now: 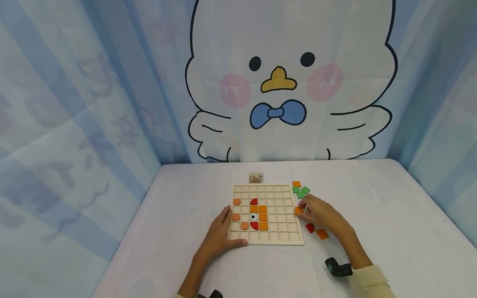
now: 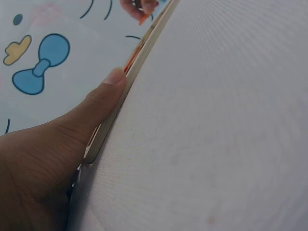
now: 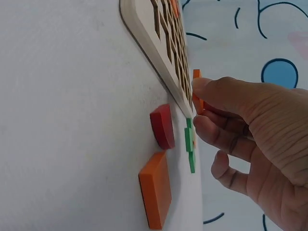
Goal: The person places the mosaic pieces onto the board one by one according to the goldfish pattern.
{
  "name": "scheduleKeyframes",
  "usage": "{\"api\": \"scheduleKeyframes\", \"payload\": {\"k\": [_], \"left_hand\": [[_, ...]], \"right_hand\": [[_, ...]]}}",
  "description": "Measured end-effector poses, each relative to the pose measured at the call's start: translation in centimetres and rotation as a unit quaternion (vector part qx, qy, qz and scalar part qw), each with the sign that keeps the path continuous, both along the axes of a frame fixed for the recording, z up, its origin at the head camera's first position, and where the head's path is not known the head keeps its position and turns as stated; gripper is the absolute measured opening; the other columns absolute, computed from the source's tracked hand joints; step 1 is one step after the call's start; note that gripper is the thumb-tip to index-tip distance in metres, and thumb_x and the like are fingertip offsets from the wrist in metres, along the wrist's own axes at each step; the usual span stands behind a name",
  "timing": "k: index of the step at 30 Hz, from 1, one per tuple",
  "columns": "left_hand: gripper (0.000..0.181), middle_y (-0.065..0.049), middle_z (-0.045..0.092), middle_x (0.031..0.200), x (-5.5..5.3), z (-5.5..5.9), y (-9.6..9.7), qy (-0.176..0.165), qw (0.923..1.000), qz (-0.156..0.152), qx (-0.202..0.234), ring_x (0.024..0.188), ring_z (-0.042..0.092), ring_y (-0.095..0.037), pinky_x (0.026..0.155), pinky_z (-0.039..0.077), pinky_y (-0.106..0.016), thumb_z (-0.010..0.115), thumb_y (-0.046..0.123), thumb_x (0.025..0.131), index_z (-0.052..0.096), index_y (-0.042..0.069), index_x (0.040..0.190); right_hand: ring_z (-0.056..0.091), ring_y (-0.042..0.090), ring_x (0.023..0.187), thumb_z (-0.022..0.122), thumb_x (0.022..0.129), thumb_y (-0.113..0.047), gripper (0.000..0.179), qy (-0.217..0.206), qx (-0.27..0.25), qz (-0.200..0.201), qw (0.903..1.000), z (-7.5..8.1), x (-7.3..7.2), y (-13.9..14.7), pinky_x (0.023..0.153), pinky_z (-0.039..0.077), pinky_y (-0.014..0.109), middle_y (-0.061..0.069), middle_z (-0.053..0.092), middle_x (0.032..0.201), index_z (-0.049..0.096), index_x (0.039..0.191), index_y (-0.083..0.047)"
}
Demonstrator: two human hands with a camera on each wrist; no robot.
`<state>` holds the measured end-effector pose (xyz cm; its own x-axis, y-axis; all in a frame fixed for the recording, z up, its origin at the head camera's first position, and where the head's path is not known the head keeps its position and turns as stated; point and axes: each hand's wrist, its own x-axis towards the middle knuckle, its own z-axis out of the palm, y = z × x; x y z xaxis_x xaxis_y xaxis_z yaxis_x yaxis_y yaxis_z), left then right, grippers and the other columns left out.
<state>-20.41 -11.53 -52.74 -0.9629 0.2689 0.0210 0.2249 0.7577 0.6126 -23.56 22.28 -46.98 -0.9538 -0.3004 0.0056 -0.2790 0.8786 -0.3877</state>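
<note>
A pale wooden grid board (image 1: 277,238) lies flat on the table. My left hand (image 1: 220,234) holds its near left corner, thumb along the front edge and fingers at the left side; the left wrist view shows the thumb (image 2: 103,94) against the rim. My right hand (image 1: 318,211) pinches an orange square tile (image 3: 196,94) between thumb and fingertips, just off the board's right edge. In the grid sit orange squares (image 1: 263,217), three orange discs (image 1: 236,217), two red quarter-round tiles (image 1: 254,225) and a white eye tile (image 1: 254,217).
Beyond the right hand lie green square tiles (image 1: 300,195) and an orange one (image 1: 296,183). Nearer, a red rounded tile (image 1: 310,228) and another orange square (image 1: 322,234) lie right of the board. Behind the board is a small patterned card (image 1: 256,178). A printed curtain (image 1: 275,136) stands behind the table.
</note>
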Motion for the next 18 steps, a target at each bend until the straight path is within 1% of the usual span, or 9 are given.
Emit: {"api": "scheduleKeyframes", "payload": {"k": [3,6,10,14,18], "left_hand": [[0.122,-0.01,0.016,0.164,0.0,-0.1,0.0,0.0,1.0,0.001,-0.001,0.148,0.025,-0.032,0.117,0.03,-0.051,0.076,0.069,0.067,0.02,0.008,0.156],[0.121,-0.009,0.016,0.164,0.0,0.0,0.0,0.0,1.0,0.001,0.001,0.148,0.025,-0.032,0.117,0.029,-0.05,0.076,0.069,0.067,0.02,0.008,0.156],[0.121,-0.01,0.016,0.164,0.1,0.1,0.1,-0.001,1.0,0.003,0.004,0.148,0.025,-0.032,0.117,0.029,-0.051,0.076,0.068,0.067,0.021,0.008,0.156],[0.121,-0.009,0.016,0.164,0.1,0.1,0.0,-0.001,1.0,0.004,0.002,0.148,0.025,-0.032,0.117,0.029,-0.051,0.076,0.068,0.067,0.02,0.008,0.156],[0.121,-0.009,0.016,0.164,0.0,0.0,0.0,0.003,1.0,0.003,-0.002,0.148,0.025,-0.031,0.117,0.03,-0.051,0.075,0.069,0.067,0.02,0.008,0.156]], "right_hand": [[0.05,0.013,0.076,0.076,0.086,-0.022,0.026,0.002,0.002,0.012,0.9999,-0.1,-0.3,-0.8,0.059,0.045,0.02,0.002,0.057,0.094,0.065,0.103,-0.006],[0.05,0.011,0.075,0.076,0.086,-0.022,0.025,0.018,0.005,0.032,0.9993,-0.4,-0.7,-1.4,0.062,0.045,0.02,0.001,0.057,0.095,0.065,0.102,-0.006],[0.049,0.01,0.074,0.075,0.086,-0.024,0.024,0.033,-0.004,0.06,0.9976,-0.8,-1.0,-2.2,0.064,0.047,0.021,0.0,0.057,0.094,0.067,0.101,-0.007],[0.048,0.009,0.074,0.075,0.087,-0.025,0.025,0.036,-0.007,0.075,0.9965,-1.0,-1.4,-3.3,0.065,0.047,0.021,-0.001,0.056,0.094,0.066,0.101,-0.007],[0.05,0.009,0.075,0.075,0.087,-0.024,0.025,0.047,0.003,0.088,0.995,-1.1,-1.9,-4.3,0.069,0.05,0.023,0.0,0.058,0.095,0.067,0.102,-0.006]]}}
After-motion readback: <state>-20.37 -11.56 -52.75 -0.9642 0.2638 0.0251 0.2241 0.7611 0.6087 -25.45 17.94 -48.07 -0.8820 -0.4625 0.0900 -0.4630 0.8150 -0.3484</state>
